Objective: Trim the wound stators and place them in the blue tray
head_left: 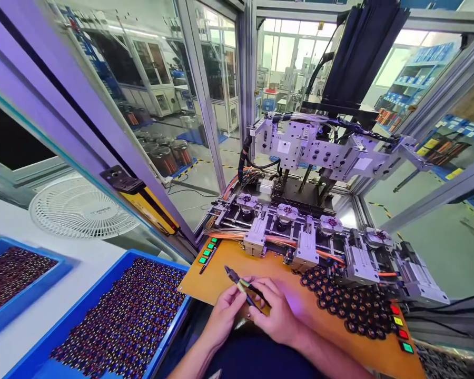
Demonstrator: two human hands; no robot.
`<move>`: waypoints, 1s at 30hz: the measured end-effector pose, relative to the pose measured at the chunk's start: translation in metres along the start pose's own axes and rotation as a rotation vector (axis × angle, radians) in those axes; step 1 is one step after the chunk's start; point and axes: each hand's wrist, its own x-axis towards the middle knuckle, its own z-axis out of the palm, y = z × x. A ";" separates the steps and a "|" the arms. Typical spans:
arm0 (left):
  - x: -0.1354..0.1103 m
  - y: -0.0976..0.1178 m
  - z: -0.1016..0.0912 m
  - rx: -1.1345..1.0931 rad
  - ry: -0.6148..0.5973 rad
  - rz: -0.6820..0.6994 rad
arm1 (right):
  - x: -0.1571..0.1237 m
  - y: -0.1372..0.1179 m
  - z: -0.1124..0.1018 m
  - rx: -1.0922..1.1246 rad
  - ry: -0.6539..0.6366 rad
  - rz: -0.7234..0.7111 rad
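Note:
Both hands meet at the near edge of an orange worktop (221,273). My right hand (278,315) is closed round the black-and-yellow handles of small cutting pliers (240,286), whose jaws point up and left. My left hand (226,311) pinches something small beside the plier handles; I cannot make out what it is. To the right of my hands lies a heap of small dark round coil parts (349,302) on the worktop.
Behind the worktop stands a machine (319,152) with a row of round fixtures (287,213) and orange wires. Green buttons (207,251) sit at the worktop's left; coloured buttons (400,327) at its right. Blue trays (122,321) of small parts lie left, near a white fan (81,208).

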 end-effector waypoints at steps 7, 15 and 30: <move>0.010 0.025 0.009 -0.048 -0.092 0.029 | 0.010 -0.027 -0.013 0.209 0.084 0.081; 0.017 0.019 0.007 0.071 -0.270 -0.042 | 0.016 0.001 -0.019 1.036 -0.290 0.506; 0.033 0.015 0.003 0.134 -0.304 -0.118 | 0.021 0.027 -0.011 0.941 -0.400 0.476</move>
